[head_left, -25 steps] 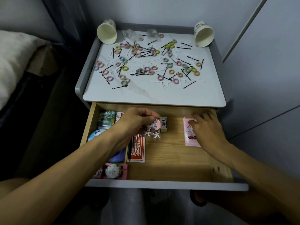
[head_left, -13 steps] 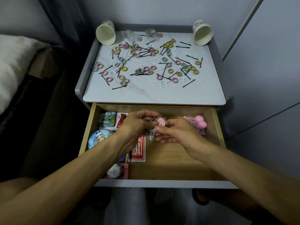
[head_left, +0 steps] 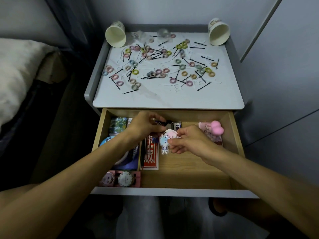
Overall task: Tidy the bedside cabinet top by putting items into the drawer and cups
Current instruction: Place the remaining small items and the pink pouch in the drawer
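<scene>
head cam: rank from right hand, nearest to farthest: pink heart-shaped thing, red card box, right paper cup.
From the right hand:
1. Red card box, in the drawer, just to its left.
2. Pink heart-shaped thing, drawer's right rear; close call with 1.
3. Right paper cup, cabinet top's far right corner.

A dim bedroom corner. A grey bedside cabinet (head_left: 89, 94) stands against a pale grey wall (head_left: 155, 9). To the cabinet's left, a bed (head_left: 34, 104) with a dark frame and a white pillow (head_left: 15, 66). To the cabinet's right, flat grey wardrobe panels (head_left: 283, 83) with thin dark seams. Grey floor (head_left: 164, 221) lies below the cabinet.
</scene>
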Demonstrator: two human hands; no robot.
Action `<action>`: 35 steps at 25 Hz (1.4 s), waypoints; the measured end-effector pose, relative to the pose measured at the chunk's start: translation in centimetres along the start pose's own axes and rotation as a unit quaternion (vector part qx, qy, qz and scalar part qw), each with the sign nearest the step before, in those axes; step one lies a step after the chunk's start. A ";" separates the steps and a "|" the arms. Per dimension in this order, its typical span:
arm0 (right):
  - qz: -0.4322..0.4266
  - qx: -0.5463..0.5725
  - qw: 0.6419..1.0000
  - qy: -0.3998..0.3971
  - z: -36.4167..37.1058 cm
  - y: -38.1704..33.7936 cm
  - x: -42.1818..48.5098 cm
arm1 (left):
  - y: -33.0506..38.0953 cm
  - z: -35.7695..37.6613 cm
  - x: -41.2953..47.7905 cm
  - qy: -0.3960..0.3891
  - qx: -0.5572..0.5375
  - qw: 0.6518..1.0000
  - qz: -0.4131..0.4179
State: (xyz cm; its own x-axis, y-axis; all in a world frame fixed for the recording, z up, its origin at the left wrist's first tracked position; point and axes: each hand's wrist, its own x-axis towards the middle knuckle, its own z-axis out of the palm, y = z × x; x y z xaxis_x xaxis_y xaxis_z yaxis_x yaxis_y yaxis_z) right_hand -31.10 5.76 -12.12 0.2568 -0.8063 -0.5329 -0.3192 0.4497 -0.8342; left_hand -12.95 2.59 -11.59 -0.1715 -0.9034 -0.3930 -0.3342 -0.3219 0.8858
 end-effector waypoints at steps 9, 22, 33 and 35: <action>0.064 -0.091 0.994 -0.003 3.0 3.4 2.7 | -2.1 0.6 3.1 -0.106 0.464 0.875 0.083; 0.037 -0.135 0.990 0.035 2.3 4.1 2.1 | -3.6 1.0 4.4 -0.074 0.466 0.877 0.091; 0.094 -0.130 0.986 -0.049 2.5 4.3 2.3 | -4.1 2.1 3.8 -0.073 0.467 0.873 0.120; 0.101 -0.128 0.985 -0.049 2.4 4.4 2.3 | -4.1 2.1 3.8 -0.075 0.467 0.873 0.121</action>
State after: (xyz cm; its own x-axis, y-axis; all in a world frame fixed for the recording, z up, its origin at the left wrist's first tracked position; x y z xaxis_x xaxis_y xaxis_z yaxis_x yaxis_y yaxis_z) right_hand -29.71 6.86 -17.40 0.2465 -0.6634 -0.7065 -0.5890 0.4764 -0.6528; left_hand -14.20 1.08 -17.19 -0.4383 -0.8428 -0.3125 -0.8687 0.3078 0.3881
